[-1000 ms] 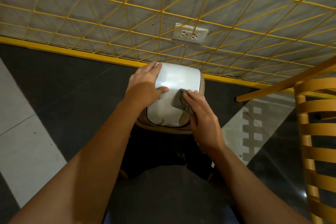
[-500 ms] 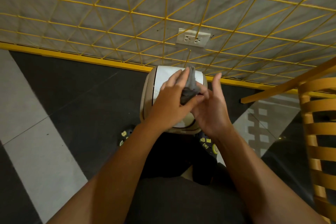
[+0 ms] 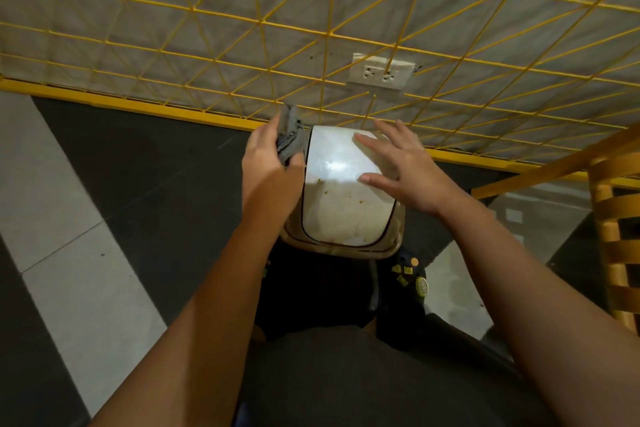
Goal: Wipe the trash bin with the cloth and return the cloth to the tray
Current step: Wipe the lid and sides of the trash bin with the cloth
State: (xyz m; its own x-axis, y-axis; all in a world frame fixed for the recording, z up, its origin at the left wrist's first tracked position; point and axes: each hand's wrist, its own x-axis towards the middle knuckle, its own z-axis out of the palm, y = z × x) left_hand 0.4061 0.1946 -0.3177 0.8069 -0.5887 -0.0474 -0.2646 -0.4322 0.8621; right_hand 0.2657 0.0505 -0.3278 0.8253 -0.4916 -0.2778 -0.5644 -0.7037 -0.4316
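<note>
Floor tiles (image 3: 104, 288), dark and pale, run to a yellow-gridded wall (image 3: 207, 28) where the trash bin (image 3: 341, 248) stands. Left hand (image 3: 266, 166) clutches the grey cloth (image 3: 290, 137) at the bin's left edge; right hand (image 3: 408, 166) spreads loose-fingered over its lid (image 3: 343, 204), chair (image 3: 616, 218) close right.

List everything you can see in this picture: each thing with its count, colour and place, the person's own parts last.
trash bin: one, beige with a white lid flecked with brown specks, centre, on the floor by the wall
cloth: one, grey, bunched, at the bin's far left corner
wire grid: one, yellow, across the grey wall
socket plate: one, white, on the wall above the bin
skirting strip: one, yellow, at the wall's foot
slatted wooden frame: one, yellow-brown, right edge
floor: dark and pale tiles
shoe: one plainly seen, black with yellow charms, below the bin
left hand: grips the cloth
right hand: fingers straight, over the lid's right side
</note>
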